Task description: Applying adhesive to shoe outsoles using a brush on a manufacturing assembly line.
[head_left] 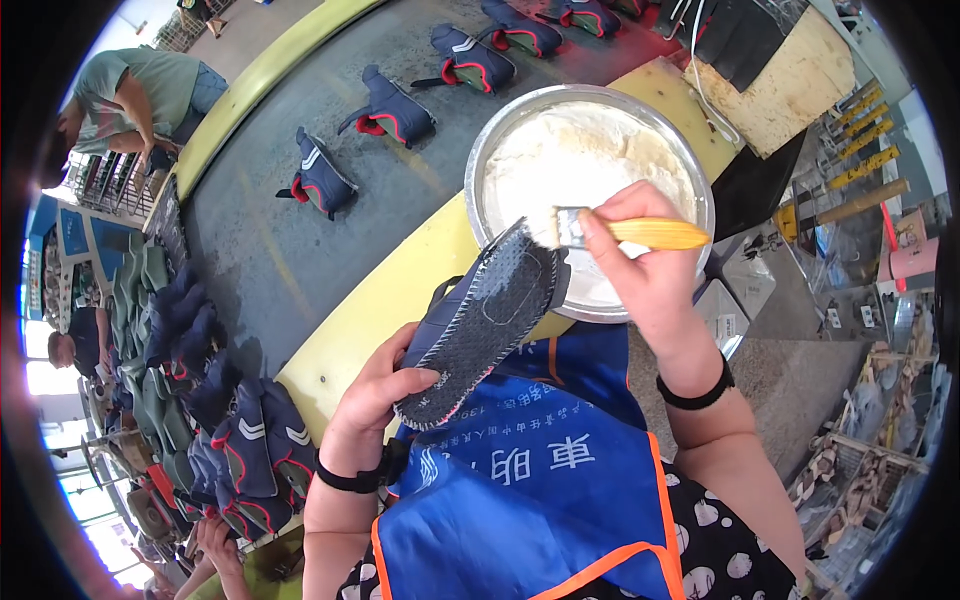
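My left hand (pixel 385 385) grips a dark shoe upper (pixel 490 325) by one end, its stitched dark-grey underside turned up. A wet, lighter patch shows on the half of that underside farther from my hand. In my right hand (pixel 645 260) is a paintbrush (pixel 660 233) with a yellow handle and a metal band. Its white-coated bristles touch or nearly touch the far tip of the upper. Just beyond and below both hands stands a round metal basin (pixel 478 190) of thick white paste (pixel 530 160).
Navy shoe uppers with red trim (pixel 325 180) lie in a row on a dark conveyor belt (pixel 250 240) with yellow edges (pixel 390 280). More uppers (pixel 250 440) are piled at left. A stained board (pixel 790 90) stands back right. Other people (pixel 150 95) are at left.
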The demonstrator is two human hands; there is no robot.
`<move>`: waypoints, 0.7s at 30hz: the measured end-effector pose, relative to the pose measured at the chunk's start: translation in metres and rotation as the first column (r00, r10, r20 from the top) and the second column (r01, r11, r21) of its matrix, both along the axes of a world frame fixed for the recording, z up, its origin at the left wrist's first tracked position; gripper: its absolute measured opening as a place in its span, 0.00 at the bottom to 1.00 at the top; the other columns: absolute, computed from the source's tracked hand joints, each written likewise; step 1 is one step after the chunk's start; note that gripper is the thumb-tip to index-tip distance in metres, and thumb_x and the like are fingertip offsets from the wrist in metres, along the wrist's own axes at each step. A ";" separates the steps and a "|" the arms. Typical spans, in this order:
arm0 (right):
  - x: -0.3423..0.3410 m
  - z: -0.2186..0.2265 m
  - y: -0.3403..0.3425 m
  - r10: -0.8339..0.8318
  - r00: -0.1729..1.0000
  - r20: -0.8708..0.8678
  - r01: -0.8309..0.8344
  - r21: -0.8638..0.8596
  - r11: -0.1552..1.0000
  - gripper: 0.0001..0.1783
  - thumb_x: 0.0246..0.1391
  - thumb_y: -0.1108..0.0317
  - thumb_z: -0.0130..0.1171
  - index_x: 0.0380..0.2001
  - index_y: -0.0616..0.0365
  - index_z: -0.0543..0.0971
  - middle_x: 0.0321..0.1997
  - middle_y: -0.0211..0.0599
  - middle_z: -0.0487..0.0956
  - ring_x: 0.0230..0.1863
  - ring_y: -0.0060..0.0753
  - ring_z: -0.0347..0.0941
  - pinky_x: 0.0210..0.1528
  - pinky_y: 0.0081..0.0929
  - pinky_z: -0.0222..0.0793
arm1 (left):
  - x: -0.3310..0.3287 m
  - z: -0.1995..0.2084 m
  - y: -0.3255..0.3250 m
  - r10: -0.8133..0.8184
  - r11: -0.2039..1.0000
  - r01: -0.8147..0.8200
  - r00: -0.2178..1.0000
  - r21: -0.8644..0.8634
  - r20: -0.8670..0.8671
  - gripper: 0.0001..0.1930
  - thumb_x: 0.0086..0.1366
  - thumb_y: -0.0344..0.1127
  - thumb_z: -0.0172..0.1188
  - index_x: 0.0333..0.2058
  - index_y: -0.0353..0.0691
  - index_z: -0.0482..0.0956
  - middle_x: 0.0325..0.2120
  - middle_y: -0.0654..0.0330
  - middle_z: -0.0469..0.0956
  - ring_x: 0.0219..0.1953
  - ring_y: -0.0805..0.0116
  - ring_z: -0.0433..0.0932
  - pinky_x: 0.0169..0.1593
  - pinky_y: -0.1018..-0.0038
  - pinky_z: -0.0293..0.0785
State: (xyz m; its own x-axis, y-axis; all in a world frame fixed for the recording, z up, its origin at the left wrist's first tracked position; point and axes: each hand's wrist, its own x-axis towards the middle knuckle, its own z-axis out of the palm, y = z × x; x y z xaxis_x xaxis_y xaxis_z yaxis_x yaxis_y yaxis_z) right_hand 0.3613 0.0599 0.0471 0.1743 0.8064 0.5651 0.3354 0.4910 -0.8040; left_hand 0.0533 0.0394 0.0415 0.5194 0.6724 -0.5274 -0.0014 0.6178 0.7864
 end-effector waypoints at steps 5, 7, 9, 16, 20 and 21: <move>-0.005 -0.002 -0.005 -0.166 0.964 0.208 0.218 -0.262 0.940 0.11 0.56 0.72 0.67 0.26 0.58 0.74 0.16 0.31 0.74 0.17 0.19 0.72 0.23 0.21 0.66 | -0.003 -0.006 -0.008 0.056 0.997 -0.056 0.998 0.060 0.008 0.40 0.50 0.36 0.66 0.61 0.24 0.66 0.52 0.49 0.78 0.54 0.62 0.78 0.62 0.70 0.69; -0.004 0.001 -0.005 -0.161 0.972 0.173 0.200 -0.242 0.949 0.10 0.56 0.73 0.67 0.26 0.58 0.74 0.16 0.30 0.74 0.18 0.18 0.72 0.23 0.21 0.65 | -0.004 -0.007 -0.010 0.072 0.994 -0.071 0.997 0.086 -0.006 0.40 0.50 0.35 0.66 0.62 0.24 0.65 0.52 0.49 0.77 0.54 0.62 0.77 0.62 0.70 0.68; -0.005 0.002 -0.004 -0.139 0.987 0.081 0.153 -0.192 0.970 0.10 0.57 0.74 0.66 0.27 0.59 0.74 0.17 0.28 0.75 0.18 0.15 0.71 0.23 0.19 0.64 | -0.003 -0.009 -0.011 0.092 0.986 -0.088 0.996 0.143 -0.021 0.41 0.50 0.35 0.66 0.62 0.24 0.64 0.52 0.48 0.77 0.55 0.62 0.77 0.62 0.69 0.67; -0.028 -0.008 -0.013 -0.129 0.989 -0.076 0.109 -0.227 0.968 0.10 0.61 0.75 0.64 0.27 0.61 0.74 0.19 0.28 0.73 0.20 0.12 0.67 0.23 0.18 0.62 | 0.013 -0.009 -0.017 0.181 0.955 -0.175 0.984 0.241 0.000 0.40 0.52 0.43 0.64 0.60 0.25 0.65 0.47 0.42 0.80 0.41 0.59 0.85 0.43 0.69 0.82; -0.048 -0.003 -0.036 -0.074 0.996 -0.045 0.064 -0.194 0.979 0.10 0.61 0.75 0.64 0.27 0.61 0.74 0.18 0.28 0.73 0.20 0.14 0.66 0.23 0.19 0.62 | 0.017 -0.011 -0.016 0.226 0.946 -0.223 0.974 0.234 0.014 0.39 0.53 0.43 0.63 0.60 0.24 0.65 0.47 0.43 0.80 0.39 0.60 0.84 0.41 0.70 0.82; -0.053 -0.001 -0.041 -0.020 0.999 -0.034 0.015 -0.144 0.990 0.10 0.61 0.75 0.64 0.27 0.61 0.74 0.18 0.28 0.72 0.20 0.15 0.66 0.23 0.19 0.62 | 0.017 -0.013 -0.016 0.241 0.942 -0.236 0.970 0.239 0.007 0.39 0.54 0.42 0.63 0.60 0.24 0.64 0.47 0.43 0.79 0.39 0.60 0.84 0.41 0.70 0.82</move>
